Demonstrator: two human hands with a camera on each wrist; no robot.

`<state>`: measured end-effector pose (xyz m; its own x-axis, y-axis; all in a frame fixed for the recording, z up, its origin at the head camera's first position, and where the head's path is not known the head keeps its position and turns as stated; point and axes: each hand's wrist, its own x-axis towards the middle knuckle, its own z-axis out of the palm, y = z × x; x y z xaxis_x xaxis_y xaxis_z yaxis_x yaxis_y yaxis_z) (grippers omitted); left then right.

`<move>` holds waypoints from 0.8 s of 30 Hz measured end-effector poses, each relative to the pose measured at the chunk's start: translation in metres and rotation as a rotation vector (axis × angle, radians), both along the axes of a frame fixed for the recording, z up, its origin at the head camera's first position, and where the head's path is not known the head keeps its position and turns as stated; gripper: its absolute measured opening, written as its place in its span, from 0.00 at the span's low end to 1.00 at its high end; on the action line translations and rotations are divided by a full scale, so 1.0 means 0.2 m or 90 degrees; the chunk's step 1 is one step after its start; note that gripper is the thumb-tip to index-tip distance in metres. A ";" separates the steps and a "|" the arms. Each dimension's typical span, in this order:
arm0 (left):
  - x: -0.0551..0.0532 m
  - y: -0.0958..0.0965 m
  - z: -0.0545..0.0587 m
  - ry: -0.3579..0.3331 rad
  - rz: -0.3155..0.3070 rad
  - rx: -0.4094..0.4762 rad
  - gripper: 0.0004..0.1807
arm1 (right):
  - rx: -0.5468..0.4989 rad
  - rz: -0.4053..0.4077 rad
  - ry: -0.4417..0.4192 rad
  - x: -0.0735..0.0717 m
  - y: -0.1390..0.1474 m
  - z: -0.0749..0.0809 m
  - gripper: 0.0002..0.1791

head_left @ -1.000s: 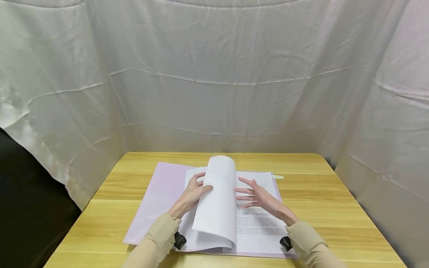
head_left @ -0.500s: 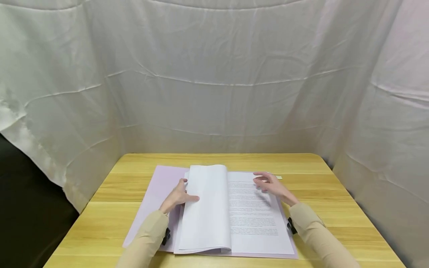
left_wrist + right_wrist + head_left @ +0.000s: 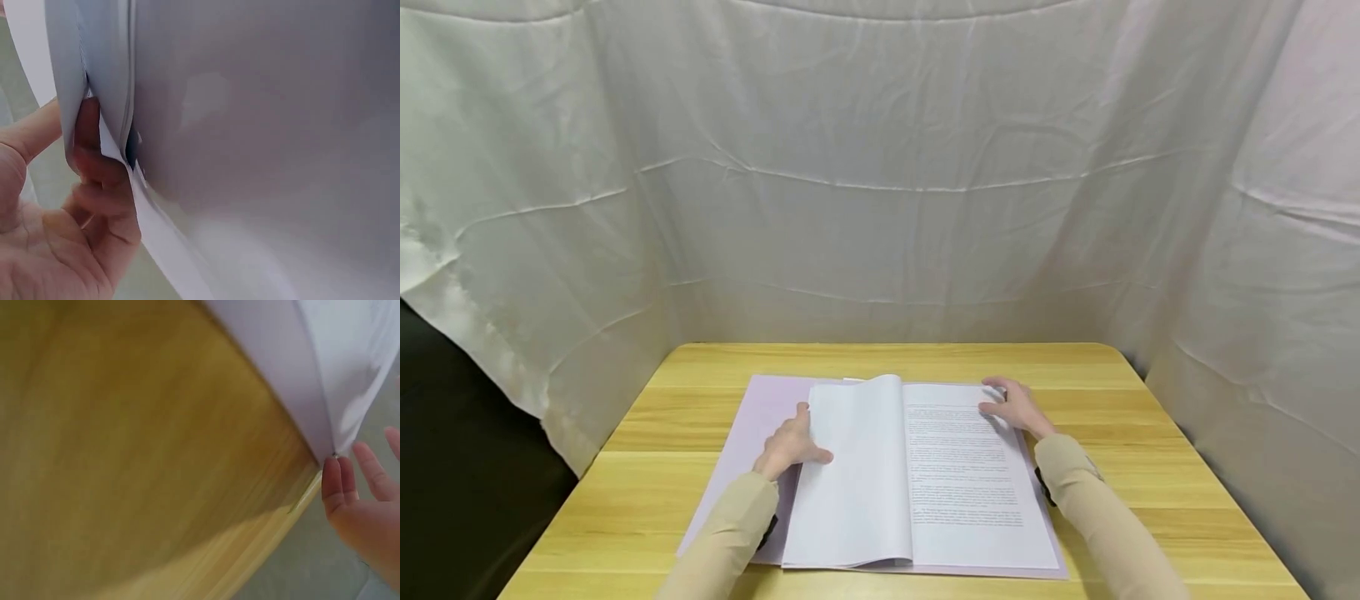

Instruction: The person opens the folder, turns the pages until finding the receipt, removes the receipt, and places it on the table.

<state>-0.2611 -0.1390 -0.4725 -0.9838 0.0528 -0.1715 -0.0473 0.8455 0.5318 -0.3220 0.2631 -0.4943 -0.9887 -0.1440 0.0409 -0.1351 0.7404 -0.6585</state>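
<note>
A lilac folder (image 3: 760,417) lies spread on the table with a stack of paper inside. My left hand (image 3: 788,446) is at the outer edge of the turned white sheets (image 3: 853,475); its thumb lies on top. In the left wrist view, the curled fingers (image 3: 87,128) tuck behind the sheet edges, pinching them against the thumb. On the right half, a printed page (image 3: 962,475) faces up. My right hand (image 3: 1018,408) is at that page's top right corner, fingers spread. The right wrist view shows its fingertips (image 3: 331,475) right at the folder's corner (image 3: 312,434).
The wooden table (image 3: 1120,417) extends around the folder on both sides and behind it. Pale cloth curtains (image 3: 880,250) enclose the back and sides. A thin yellow-green tab (image 3: 303,492) pokes out by the folder's corner in the right wrist view.
The curved sheets have come over to the left and lie flatter, moved with the left hand. The right hand has shifted rightward to the page's top right corner, exposing more print.
</note>
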 end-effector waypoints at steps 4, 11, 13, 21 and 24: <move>0.00 0.02 0.00 0.016 -0.006 -0.035 0.61 | 0.025 -0.026 -0.009 -0.01 0.00 0.00 0.32; -0.01 0.05 0.00 0.102 -0.038 -0.088 0.58 | 0.032 -0.045 0.023 -0.02 0.01 0.00 0.30; -0.01 0.06 0.00 0.117 -0.060 -0.088 0.56 | 0.033 -0.048 0.040 -0.03 0.01 -0.01 0.29; -0.03 0.11 -0.04 0.088 -0.219 0.023 0.46 | 0.009 -0.085 0.036 -0.04 0.02 -0.01 0.29; -0.03 0.13 -0.06 0.067 -0.286 0.064 0.47 | 0.003 -0.092 0.036 -0.04 0.01 0.00 0.30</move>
